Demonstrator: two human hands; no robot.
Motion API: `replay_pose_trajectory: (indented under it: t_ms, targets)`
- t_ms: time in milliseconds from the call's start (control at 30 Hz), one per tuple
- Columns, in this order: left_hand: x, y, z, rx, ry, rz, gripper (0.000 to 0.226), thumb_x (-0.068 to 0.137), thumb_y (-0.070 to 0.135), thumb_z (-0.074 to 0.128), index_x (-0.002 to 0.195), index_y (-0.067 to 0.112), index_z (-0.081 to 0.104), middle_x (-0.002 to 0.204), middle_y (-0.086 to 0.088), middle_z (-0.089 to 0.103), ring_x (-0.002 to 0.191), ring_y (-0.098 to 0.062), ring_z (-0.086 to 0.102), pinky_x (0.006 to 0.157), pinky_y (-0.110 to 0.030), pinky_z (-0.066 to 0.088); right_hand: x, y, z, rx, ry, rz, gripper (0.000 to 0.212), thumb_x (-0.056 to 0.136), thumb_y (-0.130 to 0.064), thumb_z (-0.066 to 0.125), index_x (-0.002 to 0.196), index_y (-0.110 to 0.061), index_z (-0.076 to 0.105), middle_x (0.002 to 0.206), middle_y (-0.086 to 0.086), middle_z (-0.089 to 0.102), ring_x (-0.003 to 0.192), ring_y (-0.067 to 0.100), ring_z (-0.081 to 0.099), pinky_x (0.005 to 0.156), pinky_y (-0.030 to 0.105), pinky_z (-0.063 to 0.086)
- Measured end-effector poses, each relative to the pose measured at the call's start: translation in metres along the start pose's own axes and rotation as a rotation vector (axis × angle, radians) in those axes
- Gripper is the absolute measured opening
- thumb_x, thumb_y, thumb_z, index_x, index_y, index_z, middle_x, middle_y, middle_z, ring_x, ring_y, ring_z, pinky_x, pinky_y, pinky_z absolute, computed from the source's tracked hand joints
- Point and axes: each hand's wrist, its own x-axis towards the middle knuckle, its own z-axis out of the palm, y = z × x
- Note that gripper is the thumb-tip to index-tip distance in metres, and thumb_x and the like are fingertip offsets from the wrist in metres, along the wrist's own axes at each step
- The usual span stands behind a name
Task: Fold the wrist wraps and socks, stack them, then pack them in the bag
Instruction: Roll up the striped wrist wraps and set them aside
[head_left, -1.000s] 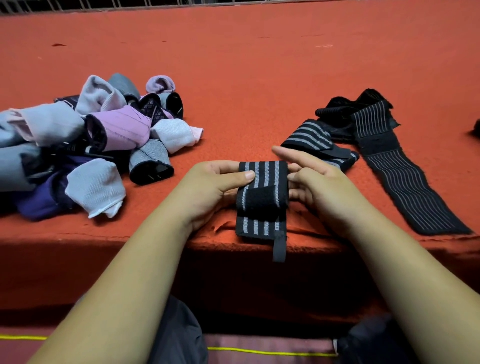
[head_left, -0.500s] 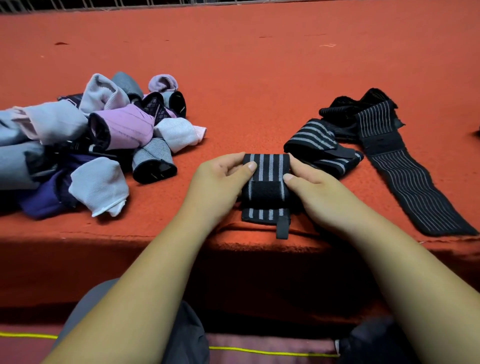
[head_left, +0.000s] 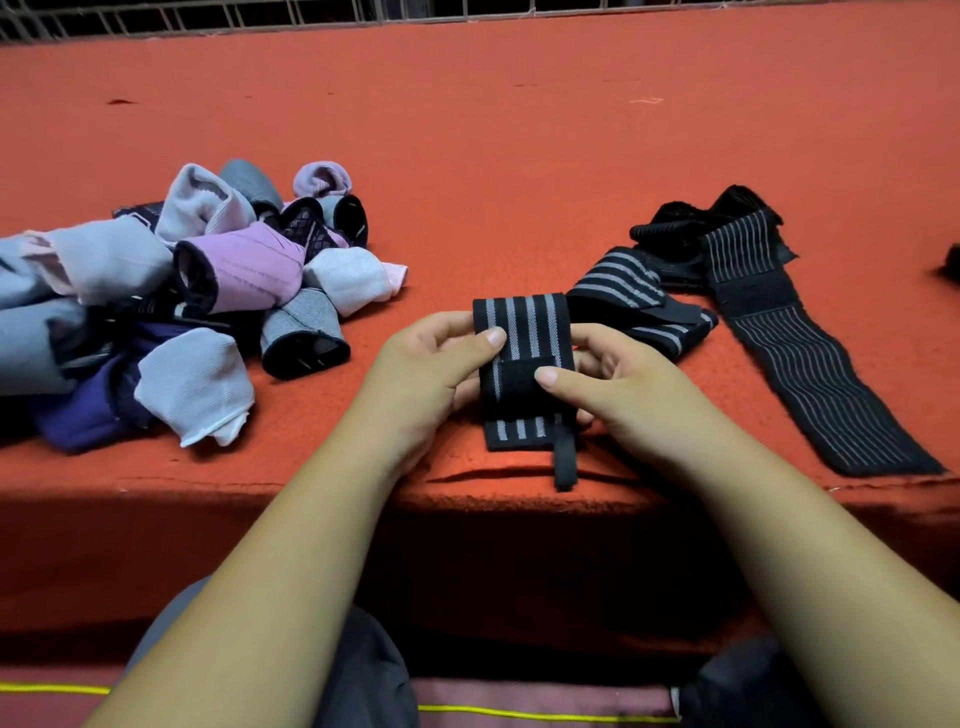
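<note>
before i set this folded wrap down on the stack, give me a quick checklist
1. Black grey-striped folded wrist wrap held by left hand and right hand: ok.
2. Fastening strip pressed by right thumb: ok.
3. Thin black loop tucked in: not ok, it dangles.
4. Folded striped wrap ready as stack base: ok.
5. Long flat striped wrap folded: not ok.
6. Bag in view: not ok.

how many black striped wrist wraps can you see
3 clearly: a folded wrap held in both hands, a folded wrap just right of it, and an unfolded wrap laid out far right. The black bundle behind may hide more.
</note>
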Motion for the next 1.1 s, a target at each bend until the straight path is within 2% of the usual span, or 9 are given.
replay_pose_trajectory:
  t_ms: [100,167,233,400,533,667,767,933,1100]
  targets:
    - [-0.003,0.003,0.0,0.084,-0.073,-0.047,0.031,0.103,0.013,0.067,0.134,0.009,0.065,0.118,-0.015,0.078,0.107,-0.03,0.077,0.094,-0.041,0.062,0.0,0.007,-0.004,0.063,0.049,-0.001,0.03,0.102,-0.013,0.069,0.132,-0.016,0.066,0.113,0.009,0.08,0.104,0.035,0.075,0.087,0.049,0.051]
    - [-0.003,0.005,0.003,0.103,-0.088,-0.051,0.031,0.103,0.015,0.067,0.134,0.012,0.065,0.117,-0.013,0.079,0.106,-0.031,0.077,0.092,-0.041,0.063,-0.001,0.008,-0.006,0.08,0.078,-0.015,0.029,0.102,-0.013,0.069,0.131,-0.015,0.067,0.112,0.01,0.08,0.106,0.04,0.074,0.089,0.046,0.05]
    - [-0.003,0.005,0.007,0.097,-0.08,-0.033,0.031,0.104,0.014,0.066,0.134,0.011,0.065,0.119,-0.014,0.078,0.109,-0.032,0.076,0.093,-0.042,0.063,-0.004,0.006,-0.005,0.08,0.117,-0.039,0.029,0.103,-0.014,0.069,0.131,-0.017,0.067,0.114,0.009,0.08,0.107,0.029,0.076,0.092,0.037,0.055]
    - [0.01,0.0,0.035,0.078,-0.009,0.056,0.029,0.102,0.011,0.068,0.131,0.009,0.067,0.117,-0.014,0.079,0.11,-0.029,0.076,0.096,-0.047,0.061,-0.01,-0.002,-0.017,-0.102,0.265,-0.2,0.035,0.104,-0.022,0.068,0.137,-0.033,0.065,0.128,-0.009,0.075,0.122,0.012,0.069,0.109,0.047,0.053]
    - [0.021,0.0,0.068,0.08,-0.054,0.111,0.026,0.106,0.012,0.063,0.132,0.01,0.067,0.12,-0.009,0.078,0.115,-0.027,0.075,0.104,-0.053,0.058,-0.02,-0.012,-0.046,-0.059,0.398,-0.179,0.039,0.103,-0.013,0.069,0.138,-0.028,0.066,0.121,-0.01,0.077,0.115,0.006,0.072,0.101,0.031,0.058]
    - [0.031,0.0,0.106,0.073,-0.149,0.165,0.031,0.109,0.002,0.053,0.137,0.009,0.064,0.125,-0.008,0.077,0.116,-0.025,0.074,0.099,-0.042,0.061,-0.027,-0.011,-0.088,-0.117,0.552,-0.139,0.03,0.101,-0.022,0.07,0.127,-0.037,0.07,0.115,-0.008,0.078,0.111,0.011,0.074,0.099,0.044,0.059]
    - [0.039,-0.002,0.13,0.138,-0.174,0.217,0.035,0.107,0.0,0.055,0.139,0.012,0.063,0.129,-0.001,0.076,0.12,-0.018,0.072,0.102,-0.036,0.058,-0.034,-0.012,-0.121,-0.074,0.682,-0.111,0.03,0.102,-0.018,0.068,0.125,-0.036,0.072,0.11,-0.003,0.079,0.104,0.016,0.076,0.089,0.035,0.059]
    - [0.062,-0.017,0.139,0.767,-0.113,0.544,0.033,0.099,0.008,0.056,0.122,0.024,0.074,0.128,0.012,0.071,0.126,-0.009,0.062,0.112,-0.032,0.044,-0.051,-0.009,-0.181,0.006,0.934,0.055,0.025,0.1,-0.016,0.067,0.113,-0.033,0.078,0.099,-0.004,0.08,0.075,0.009,0.076,0.06,0.028,0.059]
    - [0.08,-0.044,0.132,1.196,0.004,0.607,0.029,0.081,0.002,0.059,0.095,0.02,0.078,0.126,0.001,0.066,0.124,-0.029,0.052,0.107,-0.04,0.044,-0.059,0.023,-0.226,-0.327,0.992,0.31,0.033,0.092,-0.028,0.064,0.122,-0.03,0.078,0.118,-0.003,0.079,0.113,0.021,0.074,0.105,0.044,0.056]
